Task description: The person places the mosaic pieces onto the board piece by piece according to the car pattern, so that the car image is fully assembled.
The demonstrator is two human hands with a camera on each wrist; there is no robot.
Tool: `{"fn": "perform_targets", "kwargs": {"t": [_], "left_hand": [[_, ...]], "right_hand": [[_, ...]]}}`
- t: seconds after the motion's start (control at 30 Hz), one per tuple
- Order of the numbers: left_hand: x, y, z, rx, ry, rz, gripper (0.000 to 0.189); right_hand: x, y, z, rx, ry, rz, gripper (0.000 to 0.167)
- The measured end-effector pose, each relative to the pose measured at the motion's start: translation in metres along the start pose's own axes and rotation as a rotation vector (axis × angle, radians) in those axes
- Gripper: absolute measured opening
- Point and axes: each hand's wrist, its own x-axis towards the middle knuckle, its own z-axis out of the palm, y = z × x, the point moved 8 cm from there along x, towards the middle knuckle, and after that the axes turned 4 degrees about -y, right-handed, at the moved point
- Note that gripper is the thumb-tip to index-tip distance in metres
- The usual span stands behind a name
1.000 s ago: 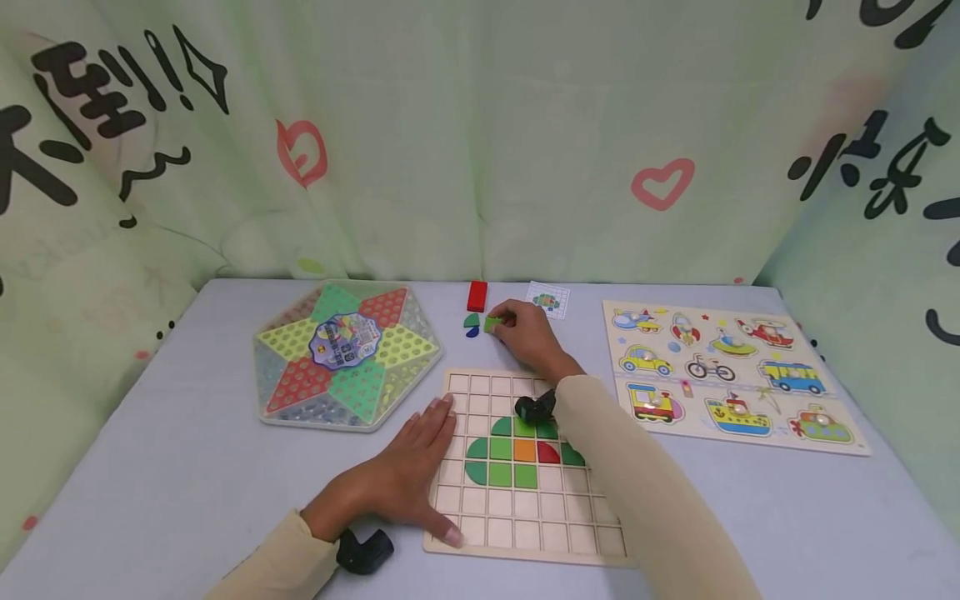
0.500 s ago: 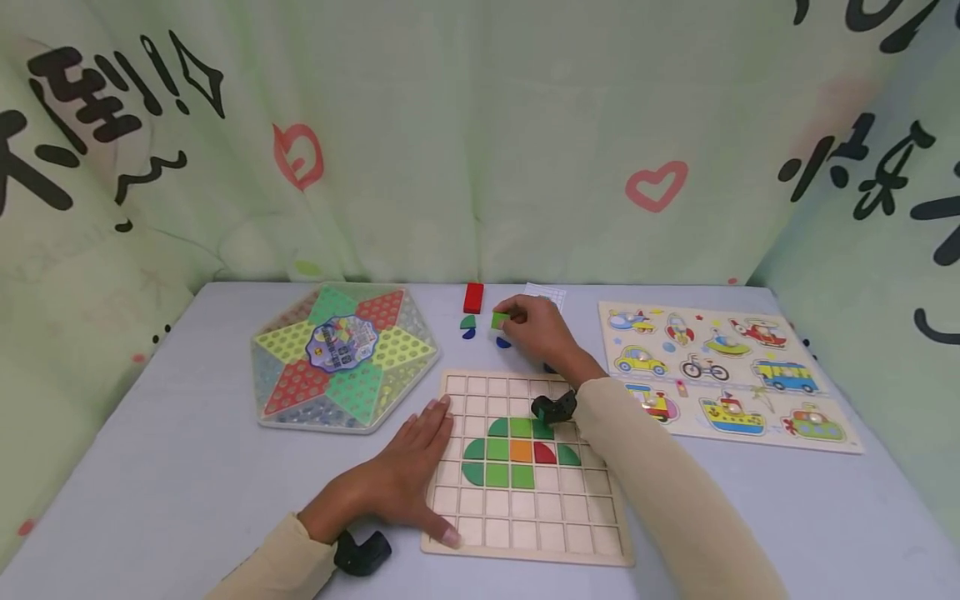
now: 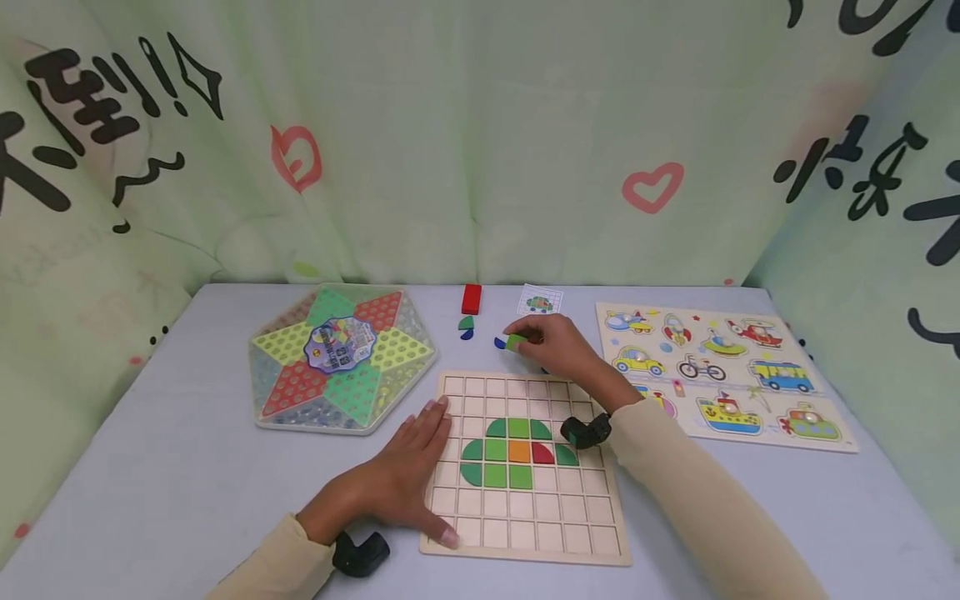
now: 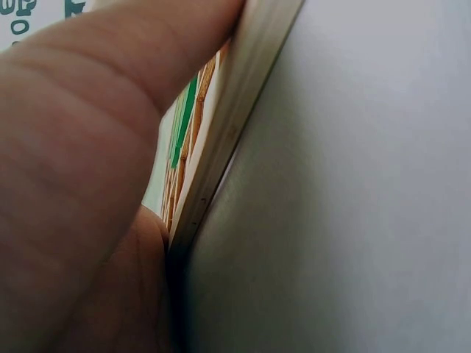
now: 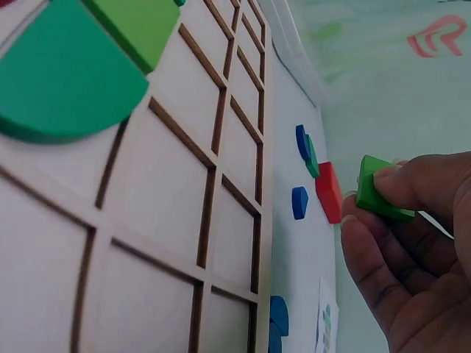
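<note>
Between thumb and fingers, my right hand (image 3: 558,346) pinches a light green square tile (image 5: 374,193), held in the air beyond the far edge of the grid board. The wooden grid board (image 3: 525,529) holds green square and quarter-round tiles, an orange square tile (image 3: 519,451) and a red quarter-round tile (image 3: 542,452). My left hand (image 3: 401,471) rests on the board's left edge, fingers straight and thumb at the near corner. A blue tile (image 5: 299,203) lies on the table near the right hand. A small pattern card (image 3: 540,300) lies behind it.
A red block (image 3: 471,299) and a dark green tile (image 3: 466,322) lie at the back, a blue piece beside them. A hexagonal game board (image 3: 345,408) stands left. On the right is a vehicle puzzle board (image 3: 817,421). A curtain (image 3: 480,142) hangs behind the table.
My right hand has drawn back toward the right and nearer me with the green tile, uncovering a blue tile and the pattern card. The left hand has stayed on the board.
</note>
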Motion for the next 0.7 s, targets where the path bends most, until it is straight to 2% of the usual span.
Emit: {"fn": "perform_targets", "kwargs": {"t": [0.33, 0.47, 0.6, 0.7], "left_hand": [[-0.003, 0.000, -0.002, -0.018, 0.000, -0.007, 0.140], [-0.002, 0.000, -0.001, -0.019, 0.007, 0.001, 0.140], [-0.001, 0.001, -0.001, -0.012, 0.013, 0.009, 0.139], [0.000, 0.001, -0.001, -0.010, 0.008, 0.003, 0.139]], "right_hand": [[-0.031, -0.003, 0.005, -0.045, -0.077, -0.013, 0.023], [-0.047, -0.005, 0.006, -0.018, -0.100, -0.040, 0.022], [-0.062, -0.009, 0.011, 0.037, -0.177, -0.069, 0.020], [-0.072, -0.011, 0.016, 0.038, -0.242, -0.067, 0.019]]}}
